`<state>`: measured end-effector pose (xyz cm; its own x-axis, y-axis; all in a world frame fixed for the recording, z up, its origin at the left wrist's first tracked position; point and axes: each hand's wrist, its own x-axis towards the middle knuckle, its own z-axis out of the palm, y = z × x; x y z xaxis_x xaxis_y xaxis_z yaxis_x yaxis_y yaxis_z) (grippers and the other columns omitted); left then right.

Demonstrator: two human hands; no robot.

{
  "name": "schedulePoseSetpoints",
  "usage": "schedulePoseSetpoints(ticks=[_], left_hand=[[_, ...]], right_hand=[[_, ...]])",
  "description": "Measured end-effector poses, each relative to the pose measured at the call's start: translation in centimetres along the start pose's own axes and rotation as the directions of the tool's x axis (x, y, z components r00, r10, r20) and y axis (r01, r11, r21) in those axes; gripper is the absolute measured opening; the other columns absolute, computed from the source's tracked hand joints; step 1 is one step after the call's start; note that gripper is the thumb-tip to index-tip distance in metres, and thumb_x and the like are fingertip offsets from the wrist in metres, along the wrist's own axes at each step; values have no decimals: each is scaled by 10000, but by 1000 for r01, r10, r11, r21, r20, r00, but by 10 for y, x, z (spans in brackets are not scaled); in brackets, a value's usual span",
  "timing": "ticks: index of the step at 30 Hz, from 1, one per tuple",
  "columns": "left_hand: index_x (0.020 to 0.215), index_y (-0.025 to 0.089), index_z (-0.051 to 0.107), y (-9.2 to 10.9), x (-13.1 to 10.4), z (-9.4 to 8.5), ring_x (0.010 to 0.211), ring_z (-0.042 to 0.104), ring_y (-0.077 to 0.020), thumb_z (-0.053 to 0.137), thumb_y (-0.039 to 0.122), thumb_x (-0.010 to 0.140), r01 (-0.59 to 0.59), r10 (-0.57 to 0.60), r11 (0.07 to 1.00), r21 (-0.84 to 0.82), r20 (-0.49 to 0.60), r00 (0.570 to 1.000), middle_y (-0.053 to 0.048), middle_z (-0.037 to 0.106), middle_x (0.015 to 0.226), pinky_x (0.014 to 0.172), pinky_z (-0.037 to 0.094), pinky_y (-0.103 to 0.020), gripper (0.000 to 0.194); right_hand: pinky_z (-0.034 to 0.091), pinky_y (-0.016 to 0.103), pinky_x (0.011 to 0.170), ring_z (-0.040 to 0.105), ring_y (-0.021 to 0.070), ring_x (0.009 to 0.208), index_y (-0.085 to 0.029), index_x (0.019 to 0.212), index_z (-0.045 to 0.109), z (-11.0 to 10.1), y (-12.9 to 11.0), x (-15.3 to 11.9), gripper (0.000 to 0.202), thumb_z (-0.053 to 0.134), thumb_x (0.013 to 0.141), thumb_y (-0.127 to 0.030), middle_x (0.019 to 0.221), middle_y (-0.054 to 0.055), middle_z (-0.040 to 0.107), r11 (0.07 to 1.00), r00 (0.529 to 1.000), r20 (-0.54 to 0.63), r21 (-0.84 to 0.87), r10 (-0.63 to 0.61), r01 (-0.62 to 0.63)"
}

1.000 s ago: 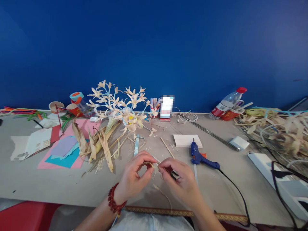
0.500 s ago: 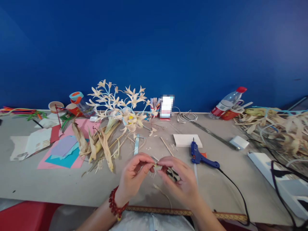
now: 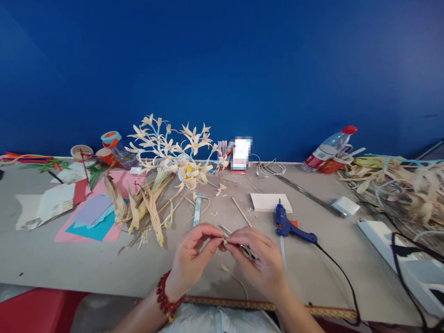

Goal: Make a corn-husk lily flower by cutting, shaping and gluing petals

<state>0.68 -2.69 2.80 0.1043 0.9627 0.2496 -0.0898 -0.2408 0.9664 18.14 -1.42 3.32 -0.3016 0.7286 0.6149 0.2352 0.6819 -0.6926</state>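
Observation:
Between the fingertips of both hands is a small pale piece (image 3: 225, 241), too small to make out well. My left hand (image 3: 196, 254), with a red bead bracelet (image 3: 166, 296) at the wrist, pinches it from the left. From the right, my right hand (image 3: 262, 261) pinches it with thumb and forefinger. Scissors (image 3: 248, 252) lie partly hidden under my right hand. A thin dry strand (image 3: 236, 280) rests on the table just below the hands. Beyond them lie a pale stick (image 3: 241, 211) and a light blue strip (image 3: 197, 210).
A blue glue gun (image 3: 291, 227) lies right of the hands beside a white block (image 3: 270, 202). Husk flowers (image 3: 189, 143) stand at the back, with dry husks (image 3: 152, 210) and coloured paper (image 3: 92, 212) to the left. A bottle (image 3: 326, 150) leans at the back right.
The fingertips of my right hand have moved slightly closer to those of my left, and the thumb now meets the small piece. More of the scissors' handles shows.

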Motion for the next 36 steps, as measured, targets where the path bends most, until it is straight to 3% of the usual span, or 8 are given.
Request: schedulePoseSetpoints(ticks=[5, 9, 14, 22, 26, 31, 36], left_hand=[[961, 199, 671, 1, -1, -2, 769, 664, -143, 603, 64, 872, -184, 181, 968, 169, 33, 983, -28, 691, 827, 734, 534, -282, 176], [972, 218, 661, 2, -1, -1, 788, 657, -141, 601, 33, 857, -234, 230, 946, 224, 42, 972, -21, 689, 824, 732, 533, -267, 226], [1056, 237, 643, 3, -3, 0, 821, 651, -132, 596, 0, 844, -294, 287, 909, 297, 68, 955, -23, 695, 886, 745, 536, -244, 322], [1044, 216, 640, 6, -2, 1, 826, 642, -146, 571, 14, 858, -288, 276, 909, 300, 82, 958, -35, 675, 856, 739, 526, -256, 283], [1032, 208, 644, 8, -2, 2, 815, 639, -152, 568, 24, 860, -286, 266, 917, 278, 106, 958, -38, 673, 842, 731, 522, -263, 263], [1081, 209, 642, 8, -3, 1, 808, 638, -155, 566, 20, 855, -287, 257, 926, 247, 148, 955, -42, 674, 863, 740, 519, -276, 305], [1091, 208, 639, 10, -1, 1, 762, 622, -142, 552, 2, 852, -310, 277, 920, 240, 162, 947, -32, 659, 829, 709, 507, -264, 327]], right_hand=[[523, 264, 691, 657, 157, 747, -207, 972, 644, 0, -1, 0, 209, 658, 841, -45, 800, 35, 707, 1000, 999, -43, -11, 16, -16], [523, 265, 712, 659, 157, 760, -209, 964, 640, -1, -1, -2, 223, 665, 830, -32, 799, 31, 714, 1000, 999, -31, -2, -15, 15], [501, 251, 630, 628, 147, 683, -206, 948, 637, -1, 0, -2, 185, 668, 838, -60, 764, 30, 692, 1000, 1000, -5, 2, 11, -11], [476, 221, 603, 618, 121, 637, -217, 910, 636, -2, -2, -1, 137, 647, 863, -88, 735, 2, 688, 996, 998, 24, 72, 55, -57], [465, 212, 544, 601, 121, 576, -205, 828, 642, -2, -3, 0, 58, 666, 865, -168, 669, 1, 672, 981, 989, 26, 127, 143, -145], [438, 195, 464, 557, 115, 509, -191, 763, 630, -1, -6, 0, 156, 693, 847, -306, 609, -3, 635, 933, 953, 26, 196, 303, -302], [386, 189, 450, 497, 100, 491, -185, 727, 627, -1, -4, -2, 185, 694, 842, -313, 573, -23, 578, 921, 939, 45, 186, 340, -342]])
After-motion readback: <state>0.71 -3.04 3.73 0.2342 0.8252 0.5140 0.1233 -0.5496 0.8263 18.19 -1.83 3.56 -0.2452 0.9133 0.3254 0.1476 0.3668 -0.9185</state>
